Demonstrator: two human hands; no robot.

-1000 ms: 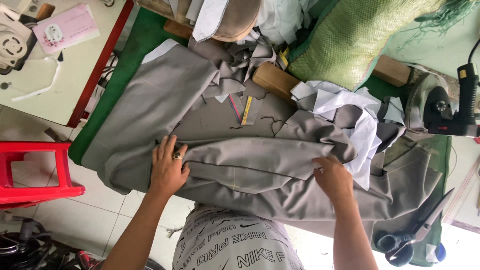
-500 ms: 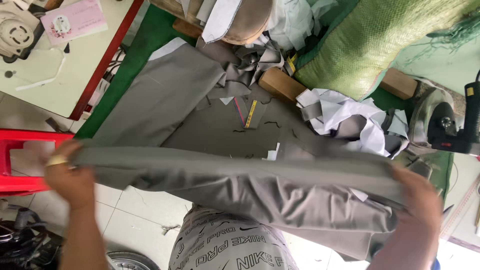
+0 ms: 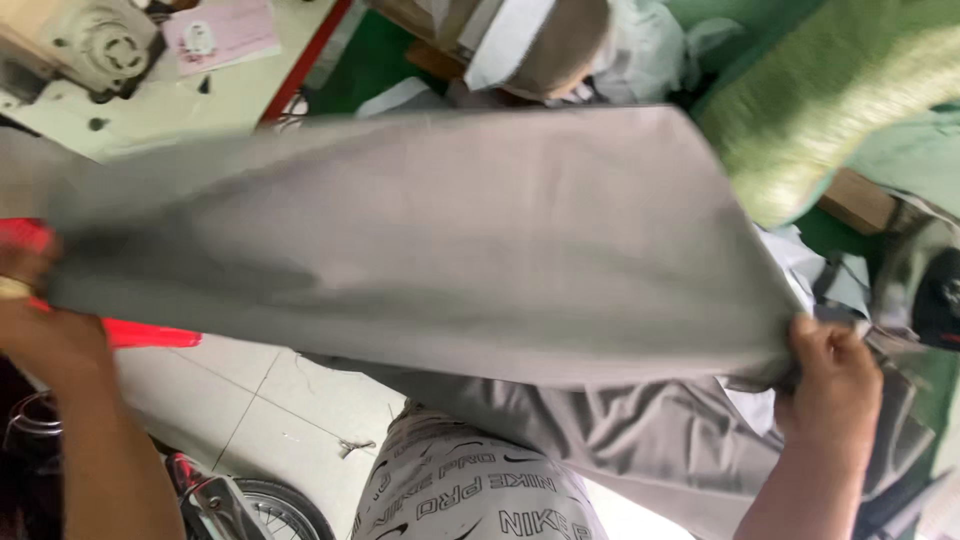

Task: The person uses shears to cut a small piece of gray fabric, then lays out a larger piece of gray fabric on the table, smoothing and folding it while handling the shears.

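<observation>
Cloth [image 3: 420,240] now lifted high, hiding table. Left hand [image 3: 45,330] and right hand [image 3: 830,375] each pinch one end; cloth runs long, side to side between them.

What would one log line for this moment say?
left hand: grips grey cloth edge | right hand: grips opposite edge | cloth: lifted, spread between hands | beyond: green sack
</observation>
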